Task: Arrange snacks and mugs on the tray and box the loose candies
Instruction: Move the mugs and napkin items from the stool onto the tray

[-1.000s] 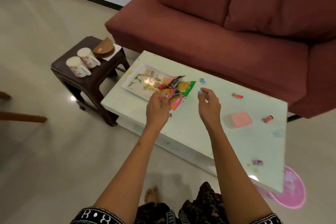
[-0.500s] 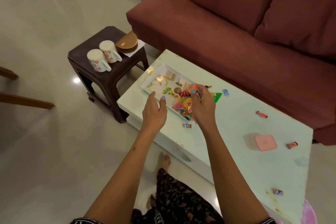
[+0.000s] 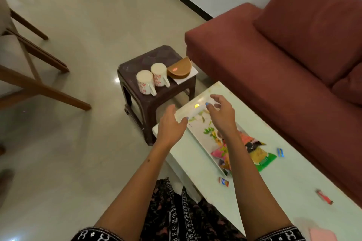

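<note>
A white floral tray point(image 3: 197, 133) lies on the pale coffee table point(image 3: 290, 188). Colourful snack packets point(image 3: 254, 152) are piled on the tray's near end. My left hand point(image 3: 170, 125) hovers open over the tray's left edge. My right hand point(image 3: 221, 113) is open above the tray's far end, holding nothing. Two white mugs with red flowers point(image 3: 151, 80) stand on a dark stool point(image 3: 148, 100) left of the table. Loose candies lie on the table: a blue one point(image 3: 280, 152), an orange-blue one point(image 3: 223, 181), a red one point(image 3: 324, 196). A pink box point(image 3: 323, 235) shows at the bottom right corner.
A brown half-round box point(image 3: 179, 68) rests on white paper on the stool behind the mugs. A maroon sofa point(image 3: 284, 60) runs along the table's far side. Wooden chair legs point(image 3: 35, 76) stand at the left on the tiled floor.
The view has swung left. My right hand has let go of the snack packets, now on the tray, and both hands have moved toward the tray's far end, nearer the stool.
</note>
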Demonstrator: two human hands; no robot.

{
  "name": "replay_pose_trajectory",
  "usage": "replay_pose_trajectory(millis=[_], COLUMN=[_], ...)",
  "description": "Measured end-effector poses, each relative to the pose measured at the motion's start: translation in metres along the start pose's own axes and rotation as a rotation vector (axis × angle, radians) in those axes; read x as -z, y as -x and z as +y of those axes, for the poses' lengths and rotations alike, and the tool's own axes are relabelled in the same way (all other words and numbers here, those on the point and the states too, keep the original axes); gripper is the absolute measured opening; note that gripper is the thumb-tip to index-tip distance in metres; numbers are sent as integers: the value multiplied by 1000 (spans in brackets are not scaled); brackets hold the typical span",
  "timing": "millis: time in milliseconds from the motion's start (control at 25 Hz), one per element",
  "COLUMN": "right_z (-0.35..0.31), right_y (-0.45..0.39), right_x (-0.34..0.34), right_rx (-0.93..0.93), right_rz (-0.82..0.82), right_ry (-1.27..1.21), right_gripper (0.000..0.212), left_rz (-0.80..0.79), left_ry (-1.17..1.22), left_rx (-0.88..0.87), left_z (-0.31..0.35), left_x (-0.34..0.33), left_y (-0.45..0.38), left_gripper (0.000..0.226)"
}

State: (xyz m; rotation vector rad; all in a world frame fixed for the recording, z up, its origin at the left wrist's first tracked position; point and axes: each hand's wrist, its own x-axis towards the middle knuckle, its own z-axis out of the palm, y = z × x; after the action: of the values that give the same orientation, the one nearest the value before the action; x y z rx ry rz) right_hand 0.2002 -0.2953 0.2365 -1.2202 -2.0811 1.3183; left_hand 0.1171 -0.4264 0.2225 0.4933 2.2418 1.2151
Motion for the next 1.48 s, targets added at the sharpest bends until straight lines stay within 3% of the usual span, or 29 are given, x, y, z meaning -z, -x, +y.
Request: replay_pose_trajectory(millis=[160, 440, 800, 1040, 1480], right_z=[-15, -46, -47, -27, -20], right_y=[-43, -134, -239, -266, -279], right_x=[-45, -134, -241, -278, -273], right_rx=[-5, 25, 17, 65, 66], right_rz=[-81, -264, -456, -509, -490], right_ry=[42, 246, 617, 887, 854], right_gripper=[39, 58, 71, 76, 71], left_rz=[50, 50, -130, -300, -227], left_ry=[13, -73, -347, -440, -359], left_rx=[114, 164, 174, 120, 57], left_z=[-12, -23, -64, -87, -91], left_x=[27, 75, 102, 88, 87], left_y=[-51, -172, -300, -327, -329], left_gripper=[55, 50, 87, 102, 90])
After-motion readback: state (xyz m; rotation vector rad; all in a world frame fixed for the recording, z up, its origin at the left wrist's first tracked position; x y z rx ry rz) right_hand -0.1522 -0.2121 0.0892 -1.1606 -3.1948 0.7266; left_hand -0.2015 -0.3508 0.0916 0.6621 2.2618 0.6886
